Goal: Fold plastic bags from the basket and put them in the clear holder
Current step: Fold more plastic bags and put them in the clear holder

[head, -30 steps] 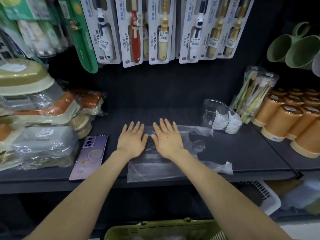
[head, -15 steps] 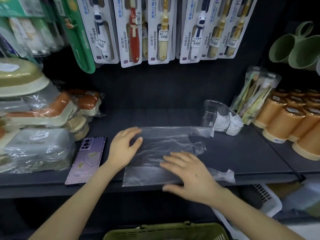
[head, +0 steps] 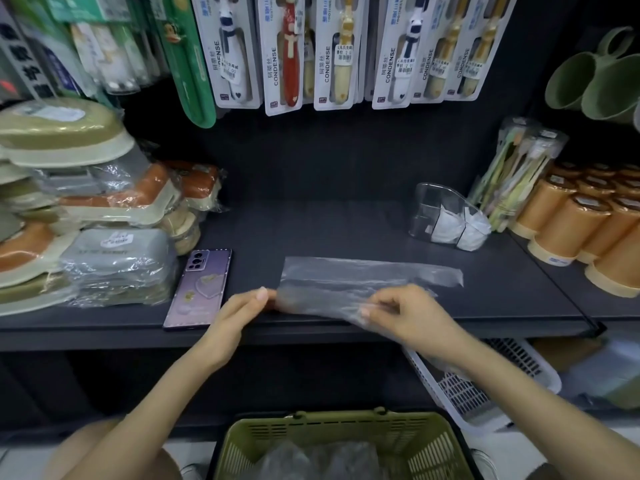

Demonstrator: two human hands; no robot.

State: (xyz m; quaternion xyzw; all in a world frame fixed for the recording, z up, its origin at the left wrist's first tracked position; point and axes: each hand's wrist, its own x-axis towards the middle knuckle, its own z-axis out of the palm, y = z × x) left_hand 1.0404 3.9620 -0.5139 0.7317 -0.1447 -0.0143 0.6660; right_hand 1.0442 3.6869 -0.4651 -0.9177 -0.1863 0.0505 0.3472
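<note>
At the bottom centre of the frame, the green basket (head: 332, 420) holds more crumpled bags. Above it, the left hand (head: 239, 311) and right hand (head: 407, 315) each have their grip pinching the near edge of the plastic bag (head: 367, 273), which lies partly folded on the shelf (head: 311, 230). Keep both corners level, lay edge on edge, then press the crease. The clear holder (head: 446, 216) stands further back, toward the right.

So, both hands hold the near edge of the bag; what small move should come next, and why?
Probably carry that edge away from the body and lay it on the far edge. The left hand and right hand each pinch the near edge of the plastic bag, lifted off the shelf; its far half lies flat, so the fold seems half made.
</note>
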